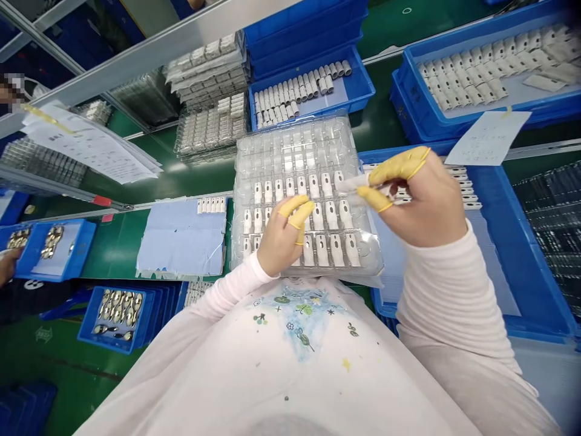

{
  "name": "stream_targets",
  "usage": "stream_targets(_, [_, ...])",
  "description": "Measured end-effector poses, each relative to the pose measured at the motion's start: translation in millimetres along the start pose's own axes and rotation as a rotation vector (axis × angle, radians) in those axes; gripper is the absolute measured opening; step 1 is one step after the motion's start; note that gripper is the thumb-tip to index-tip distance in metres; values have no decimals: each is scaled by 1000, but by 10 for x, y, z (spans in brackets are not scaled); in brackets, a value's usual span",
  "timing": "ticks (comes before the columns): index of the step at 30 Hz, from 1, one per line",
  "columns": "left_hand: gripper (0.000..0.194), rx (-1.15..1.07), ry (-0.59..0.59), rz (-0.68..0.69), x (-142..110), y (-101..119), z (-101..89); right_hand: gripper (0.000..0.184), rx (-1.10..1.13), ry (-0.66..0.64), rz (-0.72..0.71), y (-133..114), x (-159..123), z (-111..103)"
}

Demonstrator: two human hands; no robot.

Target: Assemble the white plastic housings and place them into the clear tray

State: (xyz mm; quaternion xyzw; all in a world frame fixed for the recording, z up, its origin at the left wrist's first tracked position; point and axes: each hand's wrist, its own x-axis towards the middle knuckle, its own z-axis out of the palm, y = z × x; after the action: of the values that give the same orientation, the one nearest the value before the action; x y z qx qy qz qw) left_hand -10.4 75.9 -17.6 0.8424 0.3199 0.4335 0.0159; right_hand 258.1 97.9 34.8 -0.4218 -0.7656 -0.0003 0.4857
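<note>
A clear plastic tray (363,242) lies in front of me, with rows of small white casings (313,184), each with a dark oval hole, in its pockets. Yellow finger cots cover several fingertips of both hands. My left hand (284,233) is over the tray's middle, fingers bent and pressed together, hiding some casings; whatever they may hold is hidden. Above the tray's right edge, my right hand (420,194) pinches a white casing (354,183) blurred by motion. Its near end is close to the right end of the top filled row.
A blue bin (540,303) with white casings stands at right, under my right arm. Behind the tray are another blue bin (313,109) and stacked filled trays (211,127). Blue cardboard (181,239) carries several casings at left. A person's hand (8,263) shows far left.
</note>
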Motion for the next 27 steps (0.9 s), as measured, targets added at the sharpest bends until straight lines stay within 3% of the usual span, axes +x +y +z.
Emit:
stream_targets(2, [56,-7,40,20,105,18,82,20,103,19,-91,-418,58,16])
stream_targets(5, [61,-58,11,0,153,-3,130,21,177,36,-8,-810,52,80])
stream_targets(9, [62,-80,-16,20,103,-75,94,22,169,66,89,-1004,16,199])
stream_targets(12, [59,-57,52,50,57,-80,47,25,195,72,91,-1081,13,282])
stream_targets(15, [54,-107,52,-17,35,9,-56,24,254,71,168,-1148,29,299])
stream_targets(18, [56,-420,-181,-282,44,151,-233,27,461,23,317,-1173,70,238])
stream_targets(22, [76,-1151,-525,-567,83,278,-458,37,708,-74,402,-1137,119,168])
stream_targets(25, [75,-1501,-653,-720,114,327,-555,39,696,-104,381,-1129,121,218])
stream_targets(27, [72,-1614,-682,-810,131,352,-588,40,602,-26,350,-1152,110,289])
